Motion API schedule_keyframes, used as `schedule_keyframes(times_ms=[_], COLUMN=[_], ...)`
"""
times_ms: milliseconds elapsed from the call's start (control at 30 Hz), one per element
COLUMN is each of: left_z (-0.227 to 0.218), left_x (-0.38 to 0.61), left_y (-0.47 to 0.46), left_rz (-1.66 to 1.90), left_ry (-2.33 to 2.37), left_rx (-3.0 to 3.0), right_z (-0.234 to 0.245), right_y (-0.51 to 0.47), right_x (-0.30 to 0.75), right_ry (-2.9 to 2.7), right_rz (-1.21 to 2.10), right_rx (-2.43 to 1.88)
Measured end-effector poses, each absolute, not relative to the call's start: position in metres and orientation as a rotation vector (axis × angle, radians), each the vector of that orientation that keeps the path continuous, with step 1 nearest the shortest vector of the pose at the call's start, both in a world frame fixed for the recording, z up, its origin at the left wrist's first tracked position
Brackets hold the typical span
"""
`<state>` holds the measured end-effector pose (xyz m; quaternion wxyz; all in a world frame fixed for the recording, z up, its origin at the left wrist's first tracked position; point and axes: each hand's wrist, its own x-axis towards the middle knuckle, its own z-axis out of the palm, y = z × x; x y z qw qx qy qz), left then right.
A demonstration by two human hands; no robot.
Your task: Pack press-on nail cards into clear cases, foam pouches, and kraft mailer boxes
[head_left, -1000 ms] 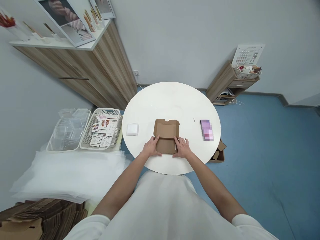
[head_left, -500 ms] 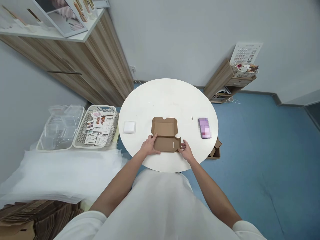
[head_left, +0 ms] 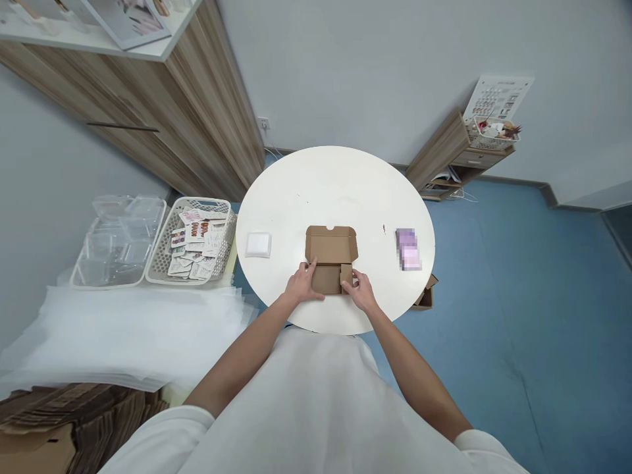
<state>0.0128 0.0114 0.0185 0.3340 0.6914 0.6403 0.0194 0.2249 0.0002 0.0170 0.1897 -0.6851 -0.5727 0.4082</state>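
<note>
A small brown cardboard box (head_left: 330, 253) lies on the round white table (head_left: 336, 191) with its lid flap open toward the far side. My left hand (head_left: 303, 286) rests against the box's left side, fingers curled onto its edge. My right hand (head_left: 362, 291) presses the right side flap inward and upright, fingers closed on it. A white square pad (head_left: 259, 244) lies left of the box. A purple packet (head_left: 408, 249) lies to its right.
A white perforated basket (head_left: 224, 242) with several printed cards and a clear plastic tray (head_left: 106, 240) stand at the left on white foam sheets (head_left: 123, 329). Flat cardboard blanks (head_left: 64, 421) are stacked bottom left. A wooden cabinet (head_left: 197, 118) and a small shelf (head_left: 459, 155) stand along the wall.
My right hand had pulled the box's right flap flat outward; now it has folded that flap in against the box. The left hand stayed at the left side.
</note>
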Motion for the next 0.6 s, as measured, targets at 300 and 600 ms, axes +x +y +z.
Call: schedule_keyframes(times_ms=[300,600], left_z=[0.013,-0.002], left_x=[0.008,-0.003], left_y=[0.001,-0.025], left_rz=[0.201,0.526], left_ry=[1.581,1.559], left_rx=[1.773,1.616], right_z=[0.007,0.002], right_y=[0.007,0.001], right_x=[0.226,0.220], right_ry=[-1.524,-1.494], right_rz=[1.104,0.967], right_rx=[-2.142,-2.179])
